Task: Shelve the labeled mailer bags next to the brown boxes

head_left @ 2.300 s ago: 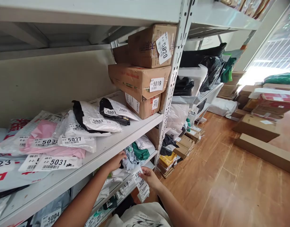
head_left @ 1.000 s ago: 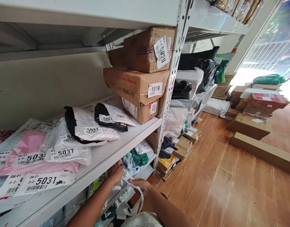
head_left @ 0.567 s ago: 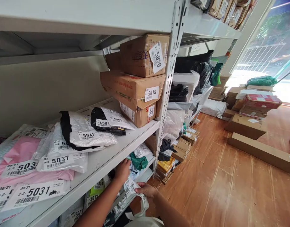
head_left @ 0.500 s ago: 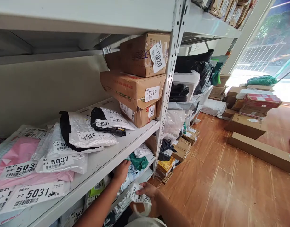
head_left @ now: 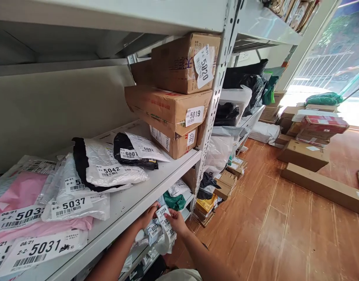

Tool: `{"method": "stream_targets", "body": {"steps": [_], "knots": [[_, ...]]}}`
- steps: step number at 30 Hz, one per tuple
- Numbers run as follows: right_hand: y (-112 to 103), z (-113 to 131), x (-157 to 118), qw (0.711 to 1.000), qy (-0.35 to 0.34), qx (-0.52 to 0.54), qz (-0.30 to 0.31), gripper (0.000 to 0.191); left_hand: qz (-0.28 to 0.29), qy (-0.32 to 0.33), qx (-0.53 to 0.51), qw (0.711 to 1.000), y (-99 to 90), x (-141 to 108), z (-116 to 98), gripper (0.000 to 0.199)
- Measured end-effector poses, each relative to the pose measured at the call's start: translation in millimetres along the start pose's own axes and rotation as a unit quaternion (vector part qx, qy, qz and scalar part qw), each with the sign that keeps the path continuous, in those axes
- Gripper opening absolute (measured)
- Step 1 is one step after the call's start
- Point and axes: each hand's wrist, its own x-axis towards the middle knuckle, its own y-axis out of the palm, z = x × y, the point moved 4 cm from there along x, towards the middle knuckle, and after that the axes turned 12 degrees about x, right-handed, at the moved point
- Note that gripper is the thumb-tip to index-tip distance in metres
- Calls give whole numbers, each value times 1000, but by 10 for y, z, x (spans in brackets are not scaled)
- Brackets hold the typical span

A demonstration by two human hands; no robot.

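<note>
At the left of the shelf (head_left: 123, 203), the pink parcel (head_left: 27, 183), the 5037 packet (head_left: 99, 207) and the 5042 packet (head_left: 96, 154) already bear number labels, as do the packets marked 6001 (head_left: 122, 144) and 6002 (head_left: 142, 142). The left hand (head_left: 147, 217) has bent fingers beside the label strip (head_left: 167, 227); whether they grip anything, I cannot tell. Below, the light-blue packet (head_left: 152, 240) shows 6003 (seemingly stuck on already). The strip, with 6004 uppermost, hangs pinched in the right hand (head_left: 176, 221), its labels apparently unused. The green packet (head_left: 175, 200) behind shows no number.
</note>
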Motion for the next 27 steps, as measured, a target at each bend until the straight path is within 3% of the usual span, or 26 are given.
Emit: {"method": "stream_targets", "body": {"steps": [5,9,15,19,24,27], "knots": [[-41,-79,57,995,-47,-45,-72,54,-3,-65,53,996,25,76,-40,23],[-87,-119,58,987,-64,-72,-128,55,-5,-115,117,986,50,80,-110,29],[-142,-142,-1,990,-36,-64,-120,53,-17,-172,183,968,71,111,-206,38],[-318,-109,-183,987,-30,-56,-146,61,-28,-181,187,965,114,127,-197,36],[-581,92,-567,995,3,-9,-102,56,-78,-196,183,960,44,133,-180,36],[-694,365,-628,996,-6,33,-81,50,-90,-108,171,975,14,208,-297,43]]}}
